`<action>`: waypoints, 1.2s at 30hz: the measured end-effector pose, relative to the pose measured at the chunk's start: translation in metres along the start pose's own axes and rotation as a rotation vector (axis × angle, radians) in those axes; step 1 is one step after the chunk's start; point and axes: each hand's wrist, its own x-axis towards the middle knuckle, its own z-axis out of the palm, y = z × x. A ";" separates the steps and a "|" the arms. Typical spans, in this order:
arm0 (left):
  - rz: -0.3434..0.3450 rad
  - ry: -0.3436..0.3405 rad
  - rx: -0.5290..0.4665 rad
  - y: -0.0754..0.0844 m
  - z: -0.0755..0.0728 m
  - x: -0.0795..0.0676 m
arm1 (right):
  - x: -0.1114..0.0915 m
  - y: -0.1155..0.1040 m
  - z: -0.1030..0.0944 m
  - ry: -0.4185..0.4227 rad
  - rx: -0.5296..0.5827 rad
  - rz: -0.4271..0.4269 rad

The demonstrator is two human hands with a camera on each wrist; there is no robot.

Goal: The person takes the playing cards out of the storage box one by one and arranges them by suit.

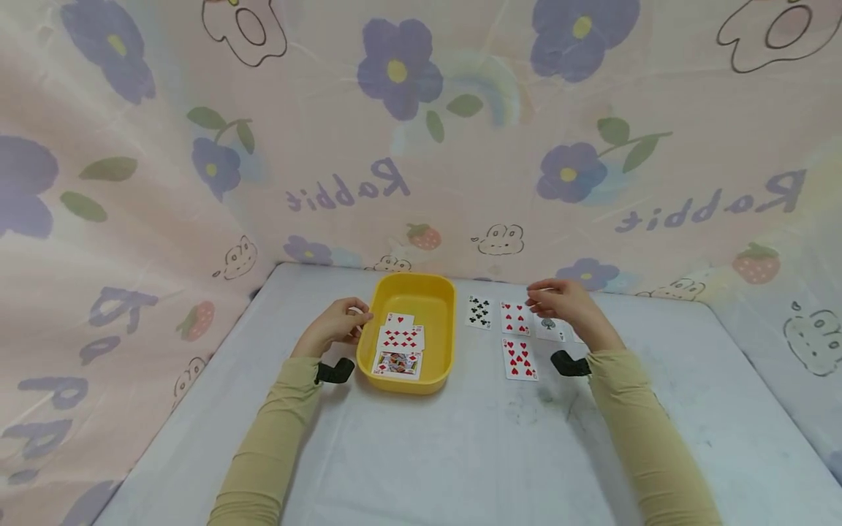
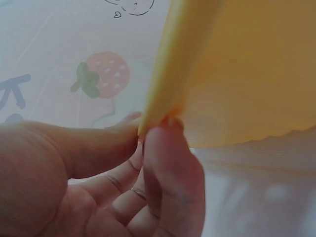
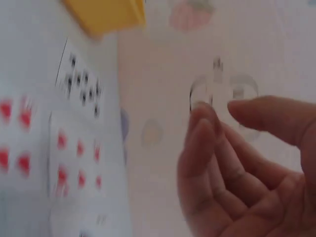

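Sleeves (image 1: pixel 258 446) nearest; left fingers (image 2: pixel 173 173) pinch yellow tray (image 1: pixel 434 329) rim; right fingers (image 3: pixel 197 153) parted near cards (image 1: pixel 514 320).

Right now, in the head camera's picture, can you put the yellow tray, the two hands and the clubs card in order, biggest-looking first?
1. The yellow tray
2. The left hand and right hand, too alike to rank
3. The clubs card

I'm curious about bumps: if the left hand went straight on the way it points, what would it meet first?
The yellow tray, most likely at once: the left hand pinches its rim.
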 end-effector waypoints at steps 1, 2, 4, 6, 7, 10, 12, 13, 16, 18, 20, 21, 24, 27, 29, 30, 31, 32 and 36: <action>0.003 -0.002 0.000 0.000 0.000 0.000 | 0.004 -0.009 0.009 -0.038 -0.011 -0.019; 0.004 -0.003 -0.001 0.000 0.000 0.000 | 0.009 -0.017 0.019 -0.076 -0.018 -0.037; 0.005 -0.003 -0.001 0.000 0.000 0.001 | 0.017 -0.033 0.038 -0.147 -0.042 -0.068; 0.003 -0.005 0.001 0.000 0.000 0.001 | 0.025 -0.047 0.057 -0.201 -0.077 -0.095; -0.001 -0.003 0.001 0.001 0.000 0.001 | 0.028 -0.053 0.066 -0.228 -0.091 -0.100; -0.008 0.004 0.004 0.004 0.001 0.000 | 0.037 -0.064 0.094 -0.309 -0.115 -0.109; -0.010 0.007 0.006 0.005 0.002 -0.001 | 0.042 -0.068 0.111 -0.368 -0.149 -0.107; -0.010 0.009 0.007 0.006 0.002 -0.001 | 0.044 -0.068 0.119 -0.404 -0.159 -0.104; -0.012 0.011 0.003 0.005 0.001 -0.002 | 0.050 -0.069 0.139 -0.501 -0.211 -0.092; -0.012 0.010 0.005 0.005 0.001 -0.002 | 0.053 -0.069 0.150 -0.551 -0.245 -0.075; -0.017 0.014 0.002 0.005 0.001 -0.002 | 0.056 -0.068 0.160 -0.581 -0.281 -0.058; -0.017 0.014 0.001 0.004 0.001 -0.002 | 0.057 -0.068 0.164 -0.591 -0.301 -0.051; -0.006 0.010 0.008 0.003 0.001 -0.002 | 0.060 -0.067 0.175 -0.601 -0.344 -0.022; -0.005 0.010 0.008 0.003 0.001 -0.001 | 0.061 -0.066 0.182 -0.604 -0.378 0.005; -0.005 0.010 0.009 0.002 0.001 -0.001 | 0.062 -0.065 0.185 -0.615 -0.381 0.032; -0.007 0.011 0.006 0.002 0.001 -0.001 | 0.062 -0.064 0.186 -0.619 -0.382 0.044; -0.008 0.011 0.004 0.002 0.001 -0.001 | 0.062 -0.064 0.187 -0.626 -0.379 0.056; -0.006 0.012 0.004 0.002 0.001 -0.001 | 0.062 -0.064 0.188 -0.634 -0.375 0.070; -0.004 0.015 -0.001 0.002 0.001 0.000 | 0.062 -0.063 0.190 -0.663 -0.371 0.112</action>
